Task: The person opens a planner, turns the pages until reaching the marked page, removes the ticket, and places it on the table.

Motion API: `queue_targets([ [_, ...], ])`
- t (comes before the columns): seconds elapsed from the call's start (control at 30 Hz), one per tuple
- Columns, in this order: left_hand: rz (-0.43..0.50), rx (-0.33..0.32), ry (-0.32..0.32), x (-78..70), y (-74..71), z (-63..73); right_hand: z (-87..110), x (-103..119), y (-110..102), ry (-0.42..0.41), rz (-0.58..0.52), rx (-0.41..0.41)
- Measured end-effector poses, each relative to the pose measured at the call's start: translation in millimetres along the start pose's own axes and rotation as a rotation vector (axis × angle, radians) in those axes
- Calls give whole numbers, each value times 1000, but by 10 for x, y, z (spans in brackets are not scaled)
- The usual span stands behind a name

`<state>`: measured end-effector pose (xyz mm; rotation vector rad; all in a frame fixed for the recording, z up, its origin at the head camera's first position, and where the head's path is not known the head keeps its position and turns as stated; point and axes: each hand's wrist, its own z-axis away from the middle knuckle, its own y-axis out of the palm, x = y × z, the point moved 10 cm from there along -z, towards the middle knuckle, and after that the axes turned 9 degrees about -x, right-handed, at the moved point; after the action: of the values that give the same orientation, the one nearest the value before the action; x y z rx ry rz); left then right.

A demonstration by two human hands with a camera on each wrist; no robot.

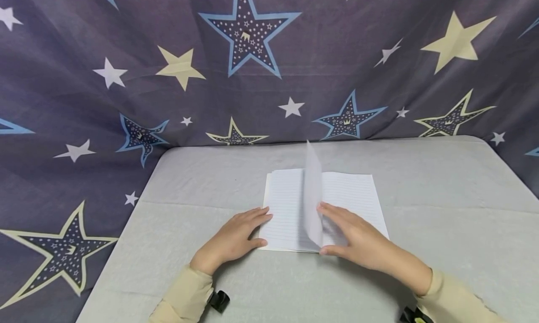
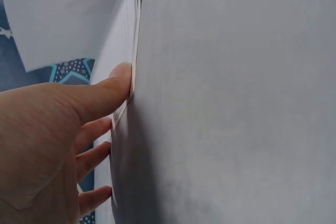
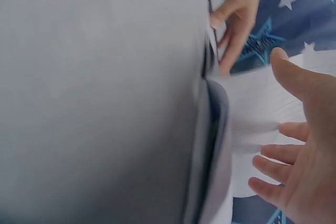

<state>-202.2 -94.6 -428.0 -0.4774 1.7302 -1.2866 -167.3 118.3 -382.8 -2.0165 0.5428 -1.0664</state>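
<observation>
An open notebook with ruled white pages (image 1: 284, 215) lies on the grey-covered table. One leaf (image 1: 312, 192) stands upright near its middle fold. My left hand (image 1: 233, 236) rests at the notebook's left edge, thumb by the lower left corner. In the left wrist view, the thumb (image 2: 122, 77) and fingertips touch the edge of the pages. Beside the raised leaf is my right hand (image 1: 364, 241), its extended fingers against the leaf's right side and the thumb at the bottom edge. The right wrist view shows these fingers (image 3: 281, 153) spread and fairly straight along the paper.
Light grey cloth covers the table (image 1: 202, 182), which spreads out around the notebook. A dark curtain (image 1: 139, 28) printed with stars hangs behind the table and along its left side. Black devices are strapped at both wrists, beside beige sleeves (image 1: 185, 295).
</observation>
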Motion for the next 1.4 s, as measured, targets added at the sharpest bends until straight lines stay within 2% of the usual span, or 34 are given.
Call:
queue_targets([
  [0.2, -12, -22, -50, 139, -69, 56, 93, 78, 232, -63, 43, 110],
  [0.43, 2, -98, -106, 242, -195, 73, 158, 86, 326, -104, 60, 192],
  [0.57, 7, -129, -84, 181, -215, 42, 164, 91, 345, -114, 57, 223],
  [0.73, -2, -92, -13, 18, -114, -10, 156, 107, 357, -119, 69, 240],
  [0.93, -48, -36, 30, -96, 22, -73, 143, 111, 308, -122, 37, 211],
  [1.1, -55, 13, 8, -90, 93, -88, 191, 41, 109, -135, 1, 103],
  [1.23, -61, 18, -6, -83, 84, -85, 259, -138, -104, -135, 27, 30],
  [1.4, -61, 22, -4, -92, 70, -75, 372, -493, -301, -42, 61, 37],
])
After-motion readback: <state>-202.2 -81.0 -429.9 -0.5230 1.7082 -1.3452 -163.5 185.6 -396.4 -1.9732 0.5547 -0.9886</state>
